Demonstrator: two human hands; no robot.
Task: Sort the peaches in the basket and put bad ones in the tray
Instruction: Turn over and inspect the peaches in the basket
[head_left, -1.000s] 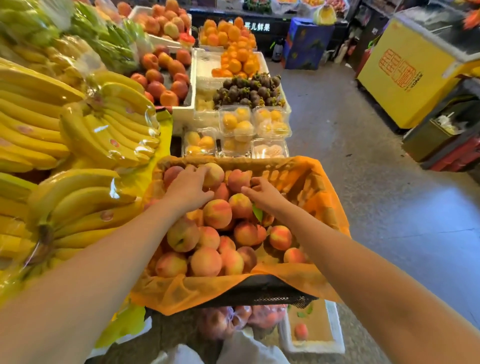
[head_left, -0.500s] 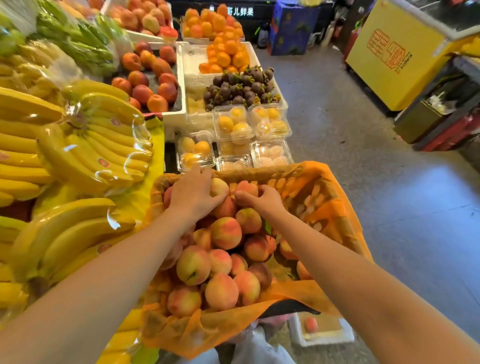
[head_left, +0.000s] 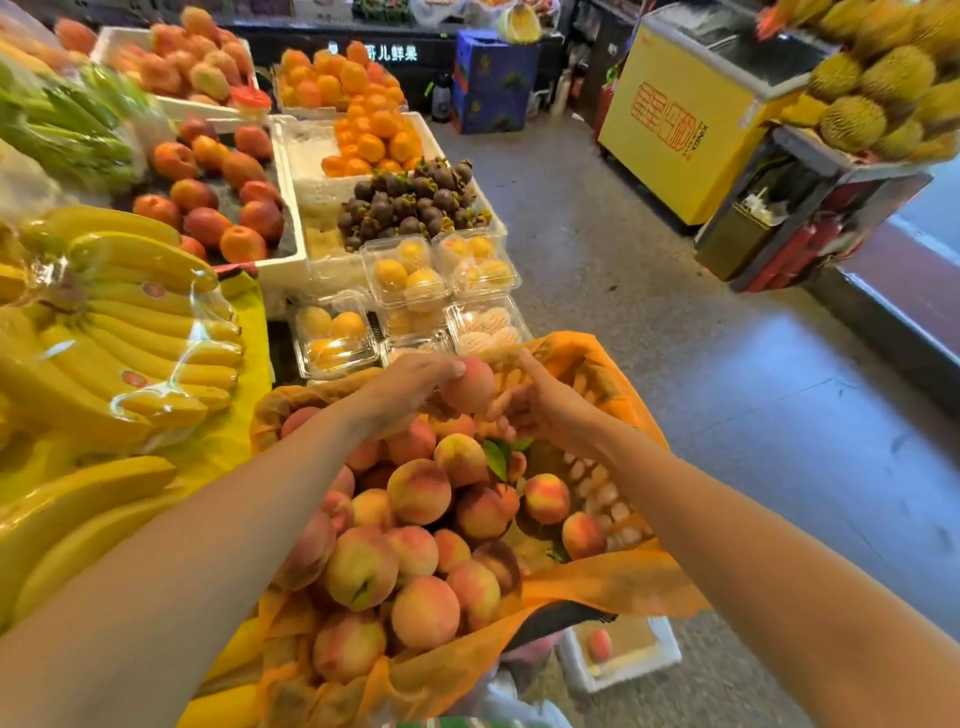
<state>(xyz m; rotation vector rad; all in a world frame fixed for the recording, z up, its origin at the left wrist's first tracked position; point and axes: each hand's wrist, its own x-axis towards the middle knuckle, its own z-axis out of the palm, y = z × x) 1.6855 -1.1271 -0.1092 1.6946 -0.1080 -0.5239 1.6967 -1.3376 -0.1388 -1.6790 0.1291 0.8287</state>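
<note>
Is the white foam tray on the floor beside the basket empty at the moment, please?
No, one reddish round peach lies inside the white foam tray.

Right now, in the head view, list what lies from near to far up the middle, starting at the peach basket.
peach basket → held peach in the left hand → clear boxes of yellow fruit → mangosteens → oranges

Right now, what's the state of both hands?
Left hand: holds a peach above the basket.
Right hand: curled against that peach, index finger straight; whether it grips cannot be told.
</note>
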